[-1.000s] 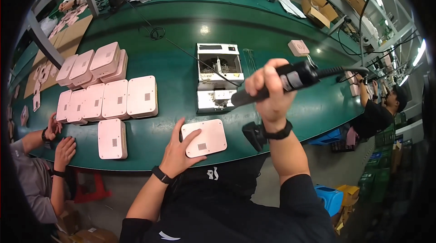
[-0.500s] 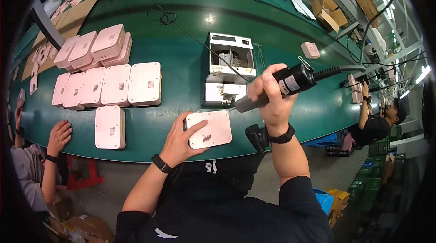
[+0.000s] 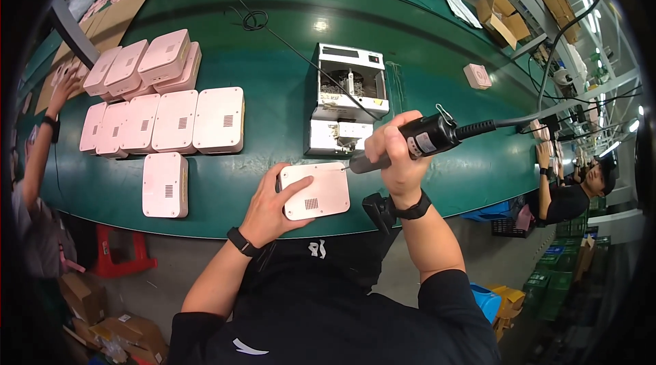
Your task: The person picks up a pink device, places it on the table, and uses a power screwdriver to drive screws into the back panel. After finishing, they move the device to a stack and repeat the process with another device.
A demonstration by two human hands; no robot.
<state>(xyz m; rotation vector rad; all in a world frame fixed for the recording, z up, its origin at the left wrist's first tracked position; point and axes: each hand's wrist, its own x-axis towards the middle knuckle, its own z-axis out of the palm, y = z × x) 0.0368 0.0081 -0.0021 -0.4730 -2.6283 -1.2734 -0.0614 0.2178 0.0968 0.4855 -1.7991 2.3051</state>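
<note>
A pale pink plastic box [image 3: 326, 194] with rounded corners, a slotted vent and small corner holes lies flat near the front edge of the bench. My left hand [image 3: 268, 201] grips its left side, thumb and finger over the top face. In my right hand [image 3: 402, 163] is a black electric screwdriver [image 3: 432, 138], its cord running off to the right. The driver tilts down to the left, and its tip reaches the box's upper right corner. Just beyond stands a white screw feeder [image 3: 348, 92] with an open front.
Several more pink boxes [image 3: 217, 119] are stacked and lined up on the left, one [image 3: 165, 186] nearer me. A small pink box [image 3: 477, 76] sits at the right. A thin black cable [image 3: 273, 36] crosses the green bench [image 3: 273, 139]. A co-worker's arm [image 3: 42, 136] reaches in at far left; another person [image 3: 570, 194] works at right.
My right hand has brought the screwdriver down and left, onto the box's corner. My left hand keeps its hold. The left co-worker's hand has moved away from the bench edge toward the far-left parts.
</note>
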